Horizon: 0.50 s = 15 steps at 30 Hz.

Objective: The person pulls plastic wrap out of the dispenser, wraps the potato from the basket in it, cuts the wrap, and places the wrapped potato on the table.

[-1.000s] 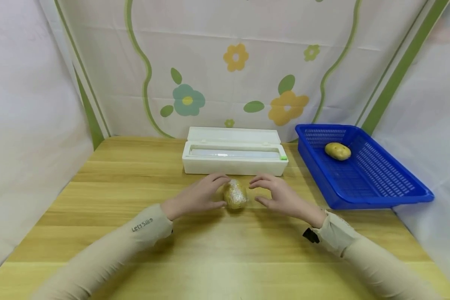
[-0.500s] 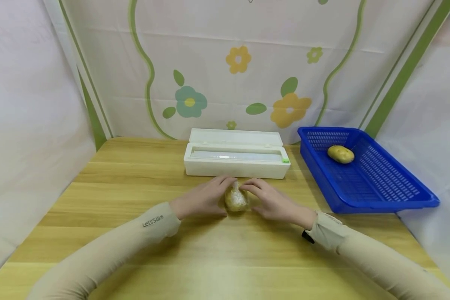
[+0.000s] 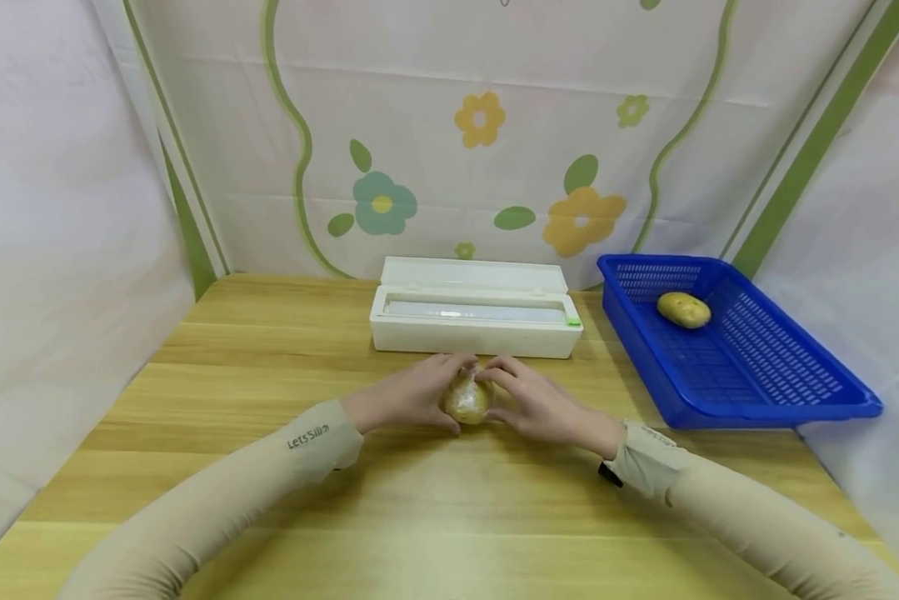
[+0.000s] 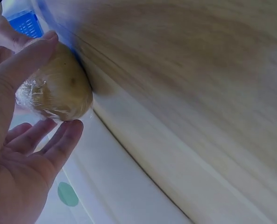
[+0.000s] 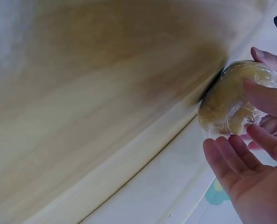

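A potato wrapped in clear cling film [image 3: 467, 403] sits on the wooden table, between both hands. My left hand [image 3: 412, 396] grips it from the left, thumb on the near side and fingertips at the far side. From the right, my right hand [image 3: 542, 408] bends its thumb and index finger against the film. In the left wrist view the wrapped potato [image 4: 66, 88] shows creased, shiny film over its skin. The right wrist view shows that hand's thumb across the potato [image 5: 222, 105], with several other fingers partly extended below it.
Just behind the hands stands a white cling film box [image 3: 479, 340], its lid raised and a film roll inside. To the right is a blue basket [image 3: 764, 412] holding one unwrapped potato [image 3: 684, 310]. A flowered curtain [image 3: 434, 100] hangs behind the table.
My right hand has moved left from beside the wrapped potato onto it. My left hand has closed further round it. The potato has turned slightly, and the head view has shifted a little.
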Each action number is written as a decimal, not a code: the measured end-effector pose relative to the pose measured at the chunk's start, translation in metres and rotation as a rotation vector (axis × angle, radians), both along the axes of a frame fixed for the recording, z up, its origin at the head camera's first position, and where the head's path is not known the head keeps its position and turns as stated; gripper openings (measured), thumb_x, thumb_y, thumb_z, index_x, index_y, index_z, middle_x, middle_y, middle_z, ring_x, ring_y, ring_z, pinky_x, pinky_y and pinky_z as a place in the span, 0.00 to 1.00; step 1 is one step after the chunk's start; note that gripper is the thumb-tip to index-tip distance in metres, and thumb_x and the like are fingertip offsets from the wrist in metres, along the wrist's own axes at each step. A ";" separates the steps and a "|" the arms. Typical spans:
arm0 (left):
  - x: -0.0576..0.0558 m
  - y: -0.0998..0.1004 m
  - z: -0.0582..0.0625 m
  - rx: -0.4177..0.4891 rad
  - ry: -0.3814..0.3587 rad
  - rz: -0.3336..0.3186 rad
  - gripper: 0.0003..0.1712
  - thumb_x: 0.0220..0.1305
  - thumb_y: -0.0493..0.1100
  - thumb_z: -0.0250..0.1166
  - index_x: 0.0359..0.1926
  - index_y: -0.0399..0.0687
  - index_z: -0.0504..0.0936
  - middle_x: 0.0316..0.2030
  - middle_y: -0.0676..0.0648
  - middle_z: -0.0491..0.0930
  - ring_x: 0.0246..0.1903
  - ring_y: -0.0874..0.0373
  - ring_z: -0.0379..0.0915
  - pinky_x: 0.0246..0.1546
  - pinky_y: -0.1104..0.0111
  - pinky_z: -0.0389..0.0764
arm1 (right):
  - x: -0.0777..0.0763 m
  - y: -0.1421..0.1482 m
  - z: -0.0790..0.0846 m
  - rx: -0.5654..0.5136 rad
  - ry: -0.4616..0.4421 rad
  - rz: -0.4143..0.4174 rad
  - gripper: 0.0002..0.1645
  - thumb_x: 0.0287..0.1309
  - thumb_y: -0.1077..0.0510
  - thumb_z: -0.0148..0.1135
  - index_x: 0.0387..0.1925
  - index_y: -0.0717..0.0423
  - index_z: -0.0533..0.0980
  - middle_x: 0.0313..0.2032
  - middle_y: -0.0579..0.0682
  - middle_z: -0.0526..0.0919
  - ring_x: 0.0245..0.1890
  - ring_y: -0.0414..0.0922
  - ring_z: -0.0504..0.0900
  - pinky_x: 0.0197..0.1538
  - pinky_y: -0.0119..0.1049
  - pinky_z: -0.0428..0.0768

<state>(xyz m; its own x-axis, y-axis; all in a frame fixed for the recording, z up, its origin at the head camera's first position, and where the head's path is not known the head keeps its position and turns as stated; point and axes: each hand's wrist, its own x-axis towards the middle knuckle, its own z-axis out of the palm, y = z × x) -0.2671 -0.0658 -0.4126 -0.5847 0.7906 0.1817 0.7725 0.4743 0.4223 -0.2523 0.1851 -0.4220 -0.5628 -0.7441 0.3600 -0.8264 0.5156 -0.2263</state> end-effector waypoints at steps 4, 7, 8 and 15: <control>0.000 -0.002 0.001 0.039 -0.075 -0.022 0.55 0.49 0.53 0.79 0.69 0.39 0.58 0.61 0.42 0.71 0.59 0.52 0.69 0.59 0.60 0.70 | 0.004 0.001 0.004 -0.021 -0.081 0.030 0.29 0.57 0.55 0.72 0.58 0.58 0.73 0.55 0.51 0.74 0.52 0.45 0.77 0.51 0.39 0.78; 0.001 -0.005 0.001 0.069 -0.160 -0.015 0.54 0.52 0.57 0.77 0.69 0.40 0.57 0.62 0.44 0.71 0.60 0.54 0.69 0.60 0.60 0.68 | 0.007 0.003 0.007 -0.052 -0.186 0.056 0.29 0.59 0.58 0.70 0.60 0.60 0.72 0.54 0.53 0.76 0.49 0.45 0.79 0.46 0.37 0.80; 0.001 -0.006 0.001 0.080 -0.189 -0.011 0.53 0.52 0.59 0.76 0.69 0.42 0.57 0.62 0.45 0.72 0.60 0.55 0.69 0.60 0.61 0.69 | 0.009 0.004 0.008 -0.062 -0.222 0.064 0.29 0.60 0.58 0.70 0.60 0.60 0.72 0.54 0.53 0.76 0.47 0.46 0.79 0.44 0.35 0.81; 0.008 -0.012 0.002 0.166 -0.386 0.017 0.42 0.61 0.62 0.68 0.66 0.44 0.62 0.58 0.44 0.76 0.53 0.57 0.74 0.48 0.67 0.78 | 0.017 0.005 0.011 -0.159 -0.392 0.033 0.21 0.67 0.58 0.63 0.59 0.57 0.75 0.51 0.50 0.80 0.44 0.45 0.82 0.41 0.35 0.82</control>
